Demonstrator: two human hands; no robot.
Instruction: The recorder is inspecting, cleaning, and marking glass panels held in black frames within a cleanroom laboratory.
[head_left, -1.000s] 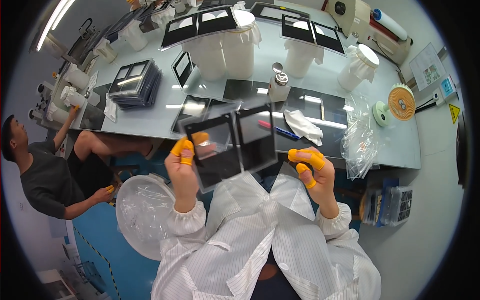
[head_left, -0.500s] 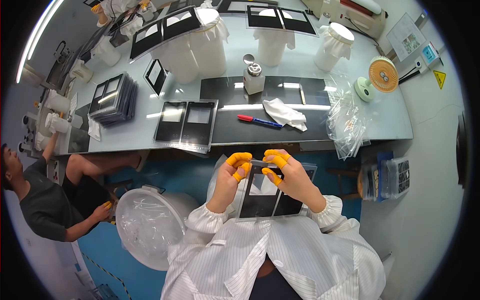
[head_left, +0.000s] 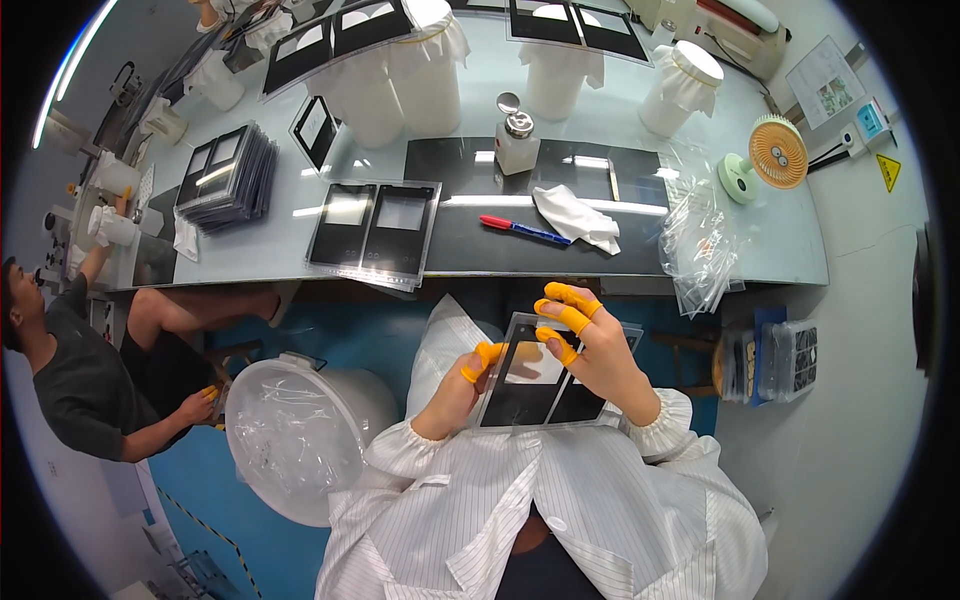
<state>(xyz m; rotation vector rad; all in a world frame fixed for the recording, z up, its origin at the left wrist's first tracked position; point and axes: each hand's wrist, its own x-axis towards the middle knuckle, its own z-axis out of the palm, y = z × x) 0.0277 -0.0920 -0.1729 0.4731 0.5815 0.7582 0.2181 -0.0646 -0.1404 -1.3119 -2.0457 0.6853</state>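
Note:
A clear-edged panel with two black frames and window openings [head_left: 515, 404] stands tilted over my lap. My left hand [head_left: 452, 400], with yellow finger cots, is closed on its left edge, thumb in front and some fingers behind the window. My right hand [head_left: 608, 355], also in yellow finger cots, is raised over the panel's upper right part. Its fingers are bent and apart from the thumb, and I see nothing between them. A similar panel [head_left: 400, 238] lies on the table's front edge, near a red-and-blue marker [head_left: 525, 230] and a white cloth [head_left: 580, 220].
A pump bottle [head_left: 517, 150] with its lid up stands behind the marker. Clear plastic sleeves [head_left: 700, 250] hang over the table edge near a small fan [head_left: 775, 152]. Stacked panels [head_left: 230, 180] sit at left. A white bin [head_left: 380, 405] holds plastic film; a co-worker [head_left: 80, 375] sits beyond.
My hands have parted from the panel's top edge. The left slid down to its left edge; the right lifted slightly to the right. The view shifted a little.

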